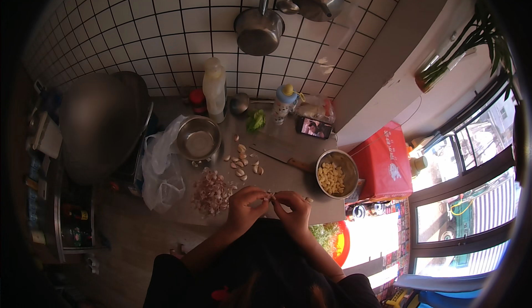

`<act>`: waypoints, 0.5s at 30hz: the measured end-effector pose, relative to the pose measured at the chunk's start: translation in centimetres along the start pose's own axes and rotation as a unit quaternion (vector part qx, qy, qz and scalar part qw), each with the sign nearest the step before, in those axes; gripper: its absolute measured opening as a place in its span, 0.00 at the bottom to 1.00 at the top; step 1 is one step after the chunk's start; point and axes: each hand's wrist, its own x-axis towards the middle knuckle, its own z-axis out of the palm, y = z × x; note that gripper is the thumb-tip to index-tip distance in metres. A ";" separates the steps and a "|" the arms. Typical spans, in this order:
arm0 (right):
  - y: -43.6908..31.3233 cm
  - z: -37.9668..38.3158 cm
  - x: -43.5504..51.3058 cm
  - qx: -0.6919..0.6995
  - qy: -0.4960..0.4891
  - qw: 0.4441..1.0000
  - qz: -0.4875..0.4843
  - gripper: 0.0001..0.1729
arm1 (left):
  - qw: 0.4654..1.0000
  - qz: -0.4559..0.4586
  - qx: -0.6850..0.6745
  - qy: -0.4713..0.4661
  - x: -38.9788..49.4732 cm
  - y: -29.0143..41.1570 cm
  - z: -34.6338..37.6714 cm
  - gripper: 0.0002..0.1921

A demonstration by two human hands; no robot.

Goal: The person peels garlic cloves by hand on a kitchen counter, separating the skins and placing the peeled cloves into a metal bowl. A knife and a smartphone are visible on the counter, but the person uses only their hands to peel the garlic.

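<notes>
My left hand (248, 207) and my right hand (293, 209) meet at the counter's near edge, fingertips pinching a small garlic clove (270, 196) between them. Beside my left hand lies a heap of garlic skins (211, 193). Unpeeled garlic cloves (240, 163) are scattered on the counter beyond my hands. Peeled cloves (331, 178) fill much of a steel bowl (355, 180) to the right of my right hand. A knife with a wooden handle (300, 164) lies left of that bowl, its blade pointing up and left.
On the steel counter (270, 143) stand an empty steel bowl (198, 138), a plastic bag (163, 166), a plastic bottle (214, 89), a ladle (240, 103), green leaves (256, 120), a drinking bottle (283, 105) and a phone (314, 128). A large wok (97, 129) is at left, a red box (384, 164) at right.
</notes>
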 end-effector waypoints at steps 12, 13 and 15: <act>1.6 -0.3 -0.4 0.154 -0.031 0.972 0.174 0.08 | 0.999 0.026 0.039 0.021 0.5 -0.4 -0.2 0.07; 1.4 -0.5 -0.2 0.188 -0.041 0.963 0.190 0.08 | 0.998 0.030 0.042 0.026 0.6 -0.9 -0.2 0.08; 0.6 -1.0 0.4 0.255 -0.061 0.939 0.222 0.08 | 0.999 0.026 0.037 0.027 0.6 -1.2 -0.3 0.09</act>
